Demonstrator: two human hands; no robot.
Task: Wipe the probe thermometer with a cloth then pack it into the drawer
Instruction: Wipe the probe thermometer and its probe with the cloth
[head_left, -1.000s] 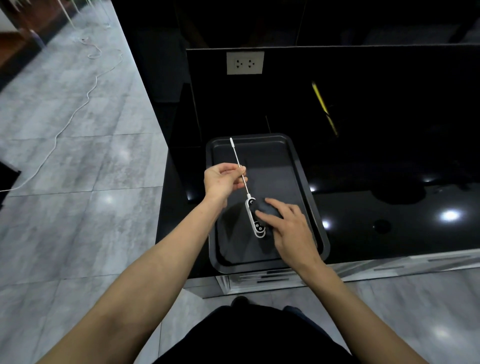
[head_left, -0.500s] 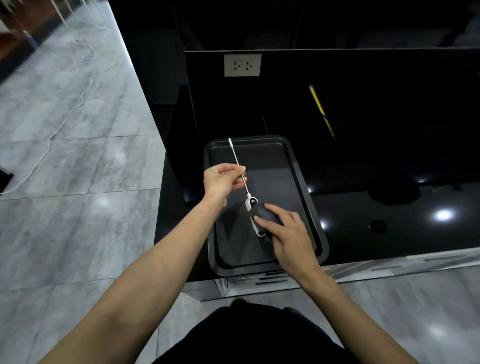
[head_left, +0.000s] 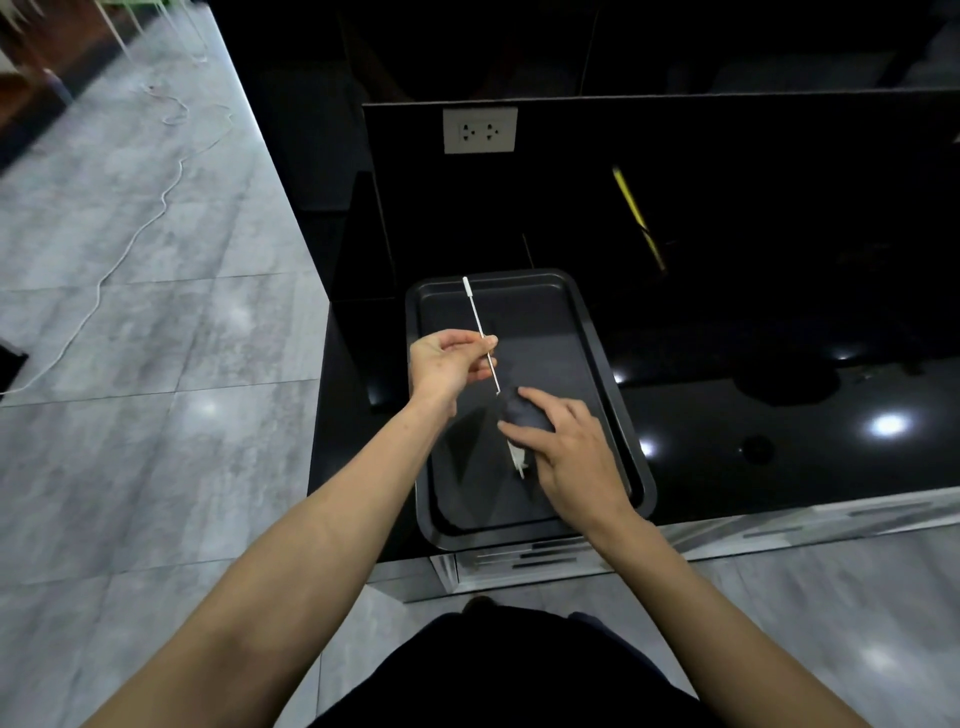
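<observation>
The probe thermometer (head_left: 477, 318) lies over a black tray (head_left: 618, 415), its thin metal probe pointing away from me and its white handle near me. My left hand (head_left: 447, 361) pinches the probe at mid-length. My right hand (head_left: 566, 447) presses a dark cloth (head_left: 522, 410) onto the top of the handle, and only the handle's lower white end (head_left: 517, 460) shows. Below the counter edge, a drawer front (head_left: 519, 558) with dark slots is visible and looks closed.
The tray sits at the left end of a glossy black counter (head_left: 779, 441). A black back panel carries a white power socket (head_left: 479, 130). Grey tiled floor (head_left: 130, 364) with a white cable (head_left: 104, 275) lies to the left.
My right hand has slid the cloth up the thermometer handle toward the probe, covering the dial end and baring the lower end. My left hand keeps its pinch on the probe.
</observation>
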